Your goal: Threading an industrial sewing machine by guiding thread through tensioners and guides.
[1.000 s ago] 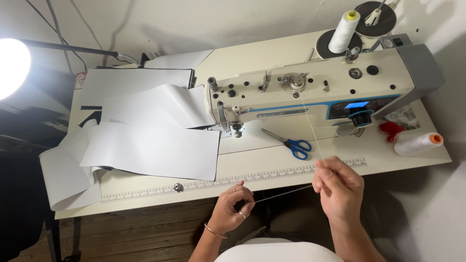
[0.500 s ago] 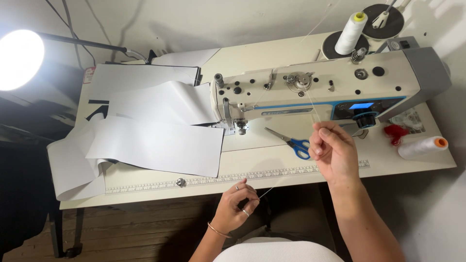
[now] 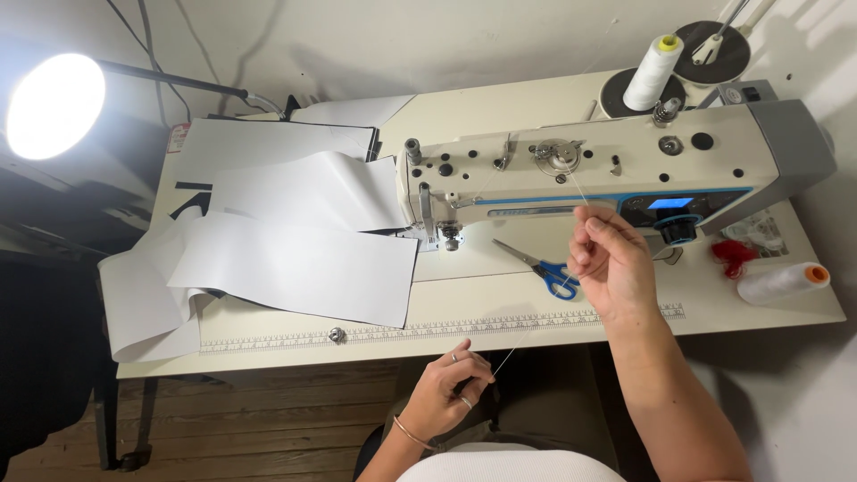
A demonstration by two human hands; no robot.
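Hands, left hand and right hand, are pinching thin white thread taut above counter, blue-handled scissors lying beside smooth white fabric.

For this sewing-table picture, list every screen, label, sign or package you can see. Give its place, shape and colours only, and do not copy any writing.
Screen: small glowing blue rectangle on the dark control panel at the sewing machine's front right.
Label: small red and white tag at the table's far left edge, beside the lamp.
Printed ruler strip: long, narrow, along the table's front edge.
No packages visible.
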